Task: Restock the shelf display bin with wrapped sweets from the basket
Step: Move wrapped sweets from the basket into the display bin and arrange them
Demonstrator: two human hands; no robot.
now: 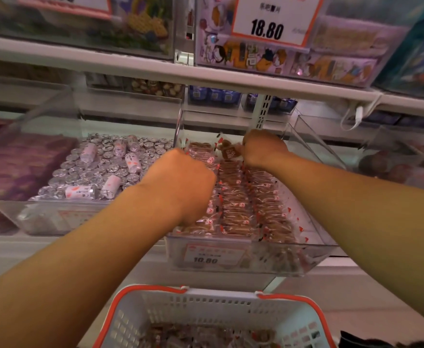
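Two bare hands reach into a clear plastic display bin (314,237) on a shop shelf, where rows of wrapped brown sweets (236,197) stand packed on edge from front to back. The right hand (263,148), at the far end of the bin, pinches a single wrapped sweet (229,151) in its curled fingers, the sweet held just above the rows. The left hand (180,182) hovers over the bin's left rows, seen from behind with its fingers curled downward among the wrappers; whether it holds any cannot be told. A price label (210,256) on the bin's front wall reads 10.80. Below the bin, a white basket (205,310) with an orange rim holds more wrapped sweets at its bottom. Left of the bin sits a neighbouring bin (55,217) heaped with silver-foil discs and white paper-wrapped rolls. Above, a white shelf edge (155,69) carries further clear bins, one bearing a large tag (271,18) marked 18.80.
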